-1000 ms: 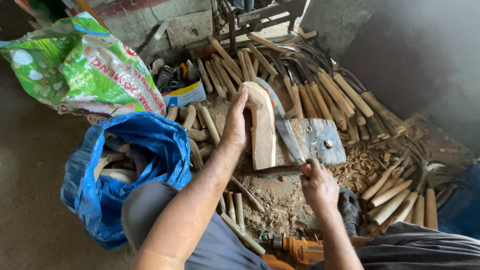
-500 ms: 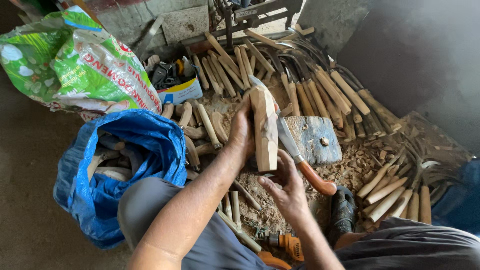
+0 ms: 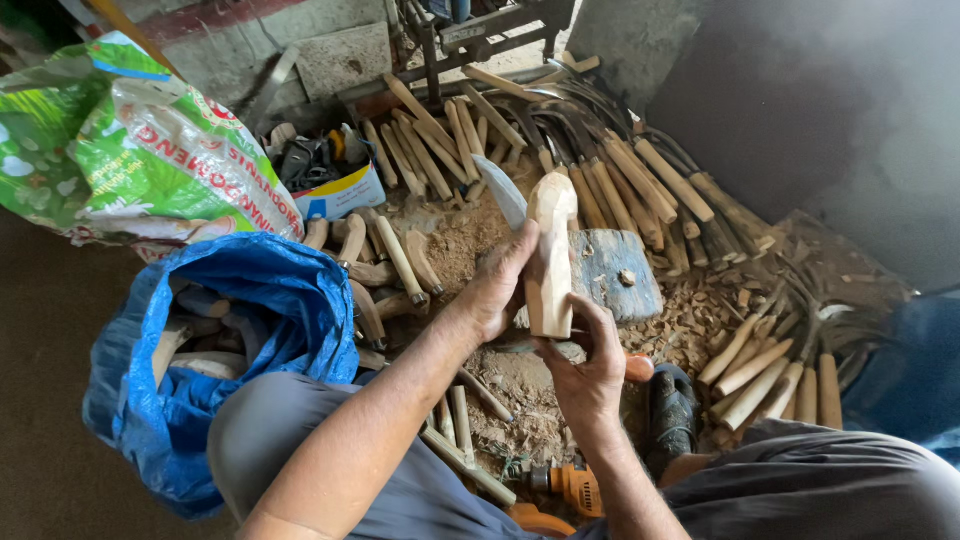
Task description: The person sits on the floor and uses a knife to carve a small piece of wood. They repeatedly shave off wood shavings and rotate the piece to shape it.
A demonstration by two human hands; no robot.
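Carving step in hand, I'd say: left hand (image 3: 497, 290) is wrapped around the left side of the wood block (image 3: 550, 255), fingers closed on it, holding it upright on the blue chopping block (image 3: 622, 275) at centre, blue sack (image 3: 250, 330) off to the left. Long axis runs near-to-far, rounded end pointing far, flat end near. Right hand (image 3: 590, 365) is closed on a knife handle (image 3: 638, 368) just right of the block's near end, curved blade (image 3: 500, 188) behind it; next cut likely needs a firm left grip, fingers clear of the edge.
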